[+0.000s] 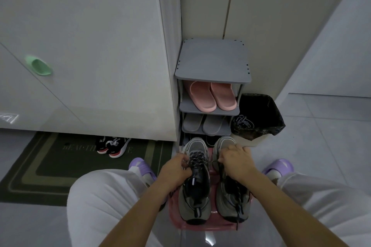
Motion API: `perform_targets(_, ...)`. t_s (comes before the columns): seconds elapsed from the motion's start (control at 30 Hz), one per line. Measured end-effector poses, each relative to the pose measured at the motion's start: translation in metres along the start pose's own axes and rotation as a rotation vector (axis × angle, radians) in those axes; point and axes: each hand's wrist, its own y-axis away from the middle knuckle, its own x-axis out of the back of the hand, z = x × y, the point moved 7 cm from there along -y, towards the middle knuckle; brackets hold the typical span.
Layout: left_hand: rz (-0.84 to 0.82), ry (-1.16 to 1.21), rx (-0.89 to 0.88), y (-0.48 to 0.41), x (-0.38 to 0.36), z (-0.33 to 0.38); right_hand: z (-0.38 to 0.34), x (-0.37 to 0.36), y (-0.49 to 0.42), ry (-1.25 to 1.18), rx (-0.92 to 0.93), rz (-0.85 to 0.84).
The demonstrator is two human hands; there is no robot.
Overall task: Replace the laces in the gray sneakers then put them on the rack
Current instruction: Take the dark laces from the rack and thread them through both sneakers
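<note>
Sneakers [225,203] stood side by side on stool [202,226], toes toward rack [212,60] just ahead. Left hand [176,166] and right hand [236,158], apart, each apparently pinched lace [197,159] end across left shoe [195,202].

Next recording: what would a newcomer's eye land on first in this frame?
Both hands at bottom centre: the left hand and right hand each hold an end of the dark speckled lace threaded in one gray sneaker on a pink stool between the knees. Just beyond, pink slippers stand out on the gray rack, with a black-lined bin beside it.
</note>
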Motion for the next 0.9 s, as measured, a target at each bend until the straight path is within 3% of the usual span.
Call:
perform_targets(0.13,0.031,-0.056,-0.012,0.003,0.000,0.001,0.001,0.005,0.000,0.006,0.024,0.019)
perform_targets(0.23,-0.041,-0.100,-0.029,0.009,-0.006,-0.001,0.008,0.007,0.001,0.020,0.037,-0.014)
perform_targets(0.37,-0.031,-0.334,-0.059,0.015,-0.007,-0.009,0.025,0.004,0.006,0.086,0.058,-0.071)
perform_targets(0.63,0.148,-0.317,-0.134,0.019,0.025,0.008,0.035,0.008,0.008,0.097,0.067,-0.057)
perform_targets(0.73,0.101,-0.305,-0.116,0.013,0.030,0.002,0.038,0.011,0.006,0.114,0.067,-0.064)
perform_targets(0.83,0.051,-0.330,-0.058,0.011,0.026,-0.010,0.041,0.018,0.004,-0.012,0.040,-0.051)
perform_targets(0.9,0.093,-0.263,-0.053,0.011,0.024,-0.011,0.040,0.024,0.004,-0.287,-0.007,-0.014)
